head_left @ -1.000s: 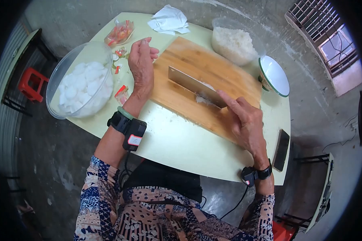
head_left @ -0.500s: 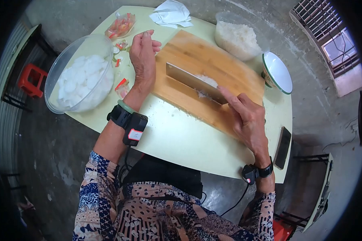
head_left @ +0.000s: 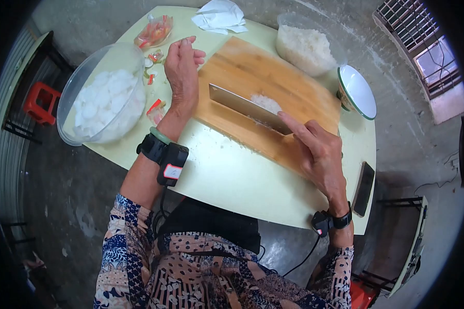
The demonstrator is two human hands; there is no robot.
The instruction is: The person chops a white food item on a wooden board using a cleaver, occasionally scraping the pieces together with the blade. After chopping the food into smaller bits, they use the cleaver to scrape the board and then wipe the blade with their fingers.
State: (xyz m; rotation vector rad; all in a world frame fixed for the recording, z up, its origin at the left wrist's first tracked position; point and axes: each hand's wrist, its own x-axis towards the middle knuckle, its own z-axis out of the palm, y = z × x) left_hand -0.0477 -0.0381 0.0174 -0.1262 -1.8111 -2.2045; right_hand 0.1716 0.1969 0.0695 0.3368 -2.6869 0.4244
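Observation:
My right hand [head_left: 322,152] grips a cleaver [head_left: 245,107], index finger stretched along the top of its blade. The handle is hidden inside my fist. The blade stands on edge across a wooden cutting board [head_left: 247,59], and a small heap of finely chopped white food [head_left: 265,102] lies just behind it. A few bits show on the near side of the blade. My left hand [head_left: 182,69] is held at the board's left edge, empty, its fingers loosely bent and partly apart.
A clear bowl of white slices [head_left: 105,105] stands left. Behind the board are a clear container of white shreds [head_left: 307,49] and crumpled white paper [head_left: 219,16]. An enamel bowl [head_left: 357,92] and a phone [head_left: 364,189] are right. A bag of red-wrapped pieces [head_left: 155,32] sits back left.
The cleaver's far end has shifted slightly left and toward me, and more of the white heap shows behind the blade. My left hand has hardly moved.

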